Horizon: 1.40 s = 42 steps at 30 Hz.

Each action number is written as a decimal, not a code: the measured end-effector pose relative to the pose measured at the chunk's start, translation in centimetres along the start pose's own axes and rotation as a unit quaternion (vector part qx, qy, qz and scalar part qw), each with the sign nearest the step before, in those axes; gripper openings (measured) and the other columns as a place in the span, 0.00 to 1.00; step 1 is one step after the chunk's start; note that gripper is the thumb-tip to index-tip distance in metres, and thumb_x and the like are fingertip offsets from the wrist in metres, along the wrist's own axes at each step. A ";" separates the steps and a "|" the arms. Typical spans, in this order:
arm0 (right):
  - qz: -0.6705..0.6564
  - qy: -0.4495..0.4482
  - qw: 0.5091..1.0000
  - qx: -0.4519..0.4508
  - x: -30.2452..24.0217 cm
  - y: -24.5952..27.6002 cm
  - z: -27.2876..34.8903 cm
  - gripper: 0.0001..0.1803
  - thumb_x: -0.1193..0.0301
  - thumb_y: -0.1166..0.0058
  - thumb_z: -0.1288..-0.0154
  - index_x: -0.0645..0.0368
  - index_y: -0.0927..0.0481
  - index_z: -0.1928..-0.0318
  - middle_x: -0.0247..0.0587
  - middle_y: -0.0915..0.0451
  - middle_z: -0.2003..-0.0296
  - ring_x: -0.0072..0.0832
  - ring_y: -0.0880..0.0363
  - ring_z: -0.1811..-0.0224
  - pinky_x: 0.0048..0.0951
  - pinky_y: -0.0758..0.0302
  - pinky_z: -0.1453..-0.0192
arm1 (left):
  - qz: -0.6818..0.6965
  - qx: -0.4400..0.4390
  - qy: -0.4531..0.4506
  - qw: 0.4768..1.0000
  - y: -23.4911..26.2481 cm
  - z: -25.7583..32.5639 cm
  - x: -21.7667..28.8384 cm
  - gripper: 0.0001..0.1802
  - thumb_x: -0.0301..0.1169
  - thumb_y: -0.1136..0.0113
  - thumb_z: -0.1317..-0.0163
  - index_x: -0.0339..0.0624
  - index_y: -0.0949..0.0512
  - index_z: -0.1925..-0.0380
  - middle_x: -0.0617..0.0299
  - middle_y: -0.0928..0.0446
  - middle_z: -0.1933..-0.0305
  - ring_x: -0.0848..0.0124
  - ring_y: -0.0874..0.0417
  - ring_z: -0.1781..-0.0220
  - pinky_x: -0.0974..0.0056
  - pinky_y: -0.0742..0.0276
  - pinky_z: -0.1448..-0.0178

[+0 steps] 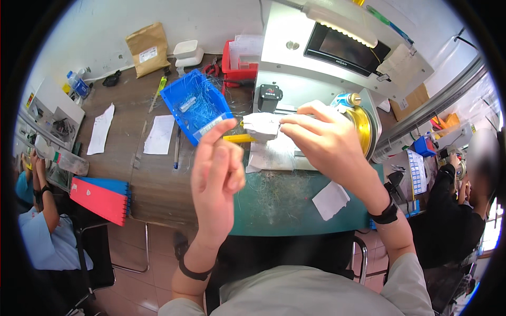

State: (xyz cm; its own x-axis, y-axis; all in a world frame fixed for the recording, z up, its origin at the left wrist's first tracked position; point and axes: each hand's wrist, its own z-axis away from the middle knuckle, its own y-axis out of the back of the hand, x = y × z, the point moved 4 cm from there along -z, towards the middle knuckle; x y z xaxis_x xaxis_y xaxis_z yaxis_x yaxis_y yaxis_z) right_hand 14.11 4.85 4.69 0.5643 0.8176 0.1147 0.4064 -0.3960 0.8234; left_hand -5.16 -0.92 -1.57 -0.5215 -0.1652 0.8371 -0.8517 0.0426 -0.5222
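Observation:
A white-covered block (262, 126) sits at the front of the machine, with a yellow bar (239, 138) on its left. My right hand (332, 139) reaches to the block's right side, its fingers bent and drawn together. Whatever they pinch is hidden or too thin to see. In front of the blue bin (191, 102), my left hand (215, 176) is raised with the index finger stretched out and the other fingers partly curled. I see nothing in it. The bin contains tangled blue strands.
The white machine (282, 45) has a dark screen (342, 50) and a spool of yellow wire (362, 129). A red bin (232, 68) stands behind. Papers (158, 135) and a pen (176, 150) lie left; red and blue folders (100, 200) overhang the edge. People work at both sides.

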 end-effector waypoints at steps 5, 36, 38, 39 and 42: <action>-0.020 -0.019 1.000 -0.014 0.3 -1.1 0.6 0.12 0.76 0.35 0.43 0.58 0.16 0.57 0.32 0.12 0.56 0.34 0.15 0.50 0.35 0.15 0.52 | -0.177 -0.027 -0.086 0.980 1.2 -0.7 1.1 0.20 0.32 0.51 0.15 0.33 0.28 0.32 0.70 0.30 0.61 0.85 0.36 0.69 0.75 0.41 0.66; -0.861 -0.394 0.023 0.322 -2.6 -10.4 7.7 0.07 0.72 0.56 0.13 0.53 0.24 0.45 0.18 0.35 0.71 0.11 0.40 0.72 0.15 0.39 0.70 | -0.527 -0.216 -0.355 0.741 -11.7 -8.3 -0.4 0.03 0.25 0.27 0.37 0.37 0.13 0.68 0.59 0.21 0.68 0.64 0.20 0.71 0.59 0.25 0.65; -0.851 -0.396 -0.016 0.344 -2.0 -10.8 8.0 0.06 0.73 0.56 0.13 0.53 0.24 0.47 0.19 0.34 0.71 0.11 0.40 0.72 0.15 0.38 0.70 | -0.701 -0.326 -0.303 0.557 -13.2 -9.8 -2.6 0.09 0.27 0.33 0.33 0.35 0.19 0.71 0.54 0.22 0.68 0.57 0.19 0.69 0.55 0.23 0.63; -0.855 -0.381 0.000 0.351 -1.7 -11.3 8.4 0.05 0.72 0.54 0.13 0.53 0.24 0.48 0.19 0.33 0.70 0.12 0.39 0.71 0.15 0.38 0.70 | -0.699 -0.330 -0.305 0.557 -13.7 -9.3 -2.2 0.09 0.27 0.33 0.33 0.35 0.19 0.71 0.54 0.22 0.68 0.57 0.19 0.69 0.55 0.23 0.63; -0.877 -0.306 0.027 0.370 -1.1 -11.4 8.1 0.05 0.68 0.51 0.13 0.54 0.24 0.49 0.21 0.31 0.67 0.12 0.37 0.70 0.15 0.37 0.71 | -0.435 -0.342 -0.173 0.815 -13.8 -7.5 -0.4 0.12 0.27 0.36 0.32 0.35 0.24 0.74 0.51 0.22 0.68 0.55 0.19 0.68 0.53 0.22 0.62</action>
State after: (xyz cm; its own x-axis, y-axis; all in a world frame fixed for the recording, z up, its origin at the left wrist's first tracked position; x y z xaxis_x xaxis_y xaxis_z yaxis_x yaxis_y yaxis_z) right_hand 14.71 5.02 -9.32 -0.9746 -0.2197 0.0430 -0.0308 -0.0586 -0.9978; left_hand 6.48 5.93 6.52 0.2386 -0.6883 0.6851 -0.7822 0.2819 0.5556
